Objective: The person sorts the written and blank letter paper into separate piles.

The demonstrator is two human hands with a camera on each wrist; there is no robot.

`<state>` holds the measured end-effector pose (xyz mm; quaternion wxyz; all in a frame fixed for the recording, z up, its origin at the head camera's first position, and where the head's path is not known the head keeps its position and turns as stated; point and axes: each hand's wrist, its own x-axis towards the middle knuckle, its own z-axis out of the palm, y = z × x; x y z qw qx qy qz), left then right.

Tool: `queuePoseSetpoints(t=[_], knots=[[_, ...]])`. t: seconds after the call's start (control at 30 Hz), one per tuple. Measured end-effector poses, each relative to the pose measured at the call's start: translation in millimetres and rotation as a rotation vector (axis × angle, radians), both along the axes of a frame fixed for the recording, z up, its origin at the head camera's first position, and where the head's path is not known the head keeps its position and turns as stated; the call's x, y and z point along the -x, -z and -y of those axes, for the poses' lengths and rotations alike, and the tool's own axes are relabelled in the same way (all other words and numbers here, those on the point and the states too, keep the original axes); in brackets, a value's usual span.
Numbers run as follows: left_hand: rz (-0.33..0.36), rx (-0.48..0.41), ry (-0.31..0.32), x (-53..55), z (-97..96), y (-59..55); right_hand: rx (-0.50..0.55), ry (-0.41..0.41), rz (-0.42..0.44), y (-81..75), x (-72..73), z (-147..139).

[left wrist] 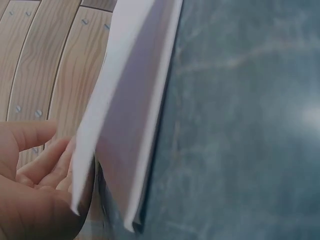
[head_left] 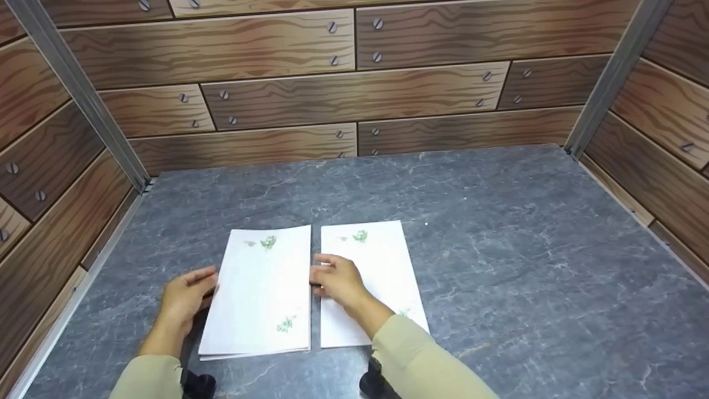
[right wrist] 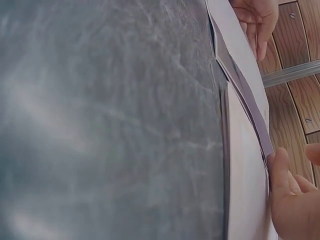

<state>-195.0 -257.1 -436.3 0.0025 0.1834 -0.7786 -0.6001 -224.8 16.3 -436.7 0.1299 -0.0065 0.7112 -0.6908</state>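
Observation:
Two white paper stacks with small green leaf prints lie side by side. The left paper stack (head_left: 260,293) is between both hands. My left hand (head_left: 185,299) touches its left edge with relaxed fingers, the thumb apart from them in the left wrist view. There, the upper paper (left wrist: 95,115) bows up from the layer below, leaving a wedge-shaped gap. At the stack's right edge, the fingertips of my right hand (head_left: 340,282) touch the side. That hand and forearm cover part of the right paper stack (head_left: 371,266).
The papers lie on a grey marbled tabletop (head_left: 509,249). Wood-print panels (head_left: 277,47) close off the back and both sides, with metal corner posts (head_left: 83,100) between them. A dark wrist device (head_left: 199,384) shows beside the left sleeve.

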Motion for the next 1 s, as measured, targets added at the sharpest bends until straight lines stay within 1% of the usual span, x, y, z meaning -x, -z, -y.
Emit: queuePoseSetpoints(t=[0.2,0.33,0.53,0.67,0.83,1.0], knots=[[0.016,0.013,-0.015,-1.3,-1.0,-2.6,-0.002,-0.007,0.005,-0.5,0.2,-2.9],[0.024,-0.007,-0.025,-2.5,-1.0,-5.4,0.005,-0.009,0.001,-0.3,0.2,-4.0],[0.049,-0.072,-0.021,-3.8,1.6,-7.2,0.029,-0.013,-0.001,-2.7,-1.2,-4.5],[0.060,-0.123,-0.028,-3.0,3.7,-7.6,0.071,-0.015,0.013,-2.9,-0.6,-4.9],[0.055,-0.161,-0.019,-2.3,5.7,-7.9,0.120,-0.022,0.007,-3.3,1.1,-7.6],[0.023,-0.174,0.015,-3.0,7.6,-9.4,0.156,-0.039,-0.028,-4.7,2.6,-12.0]])
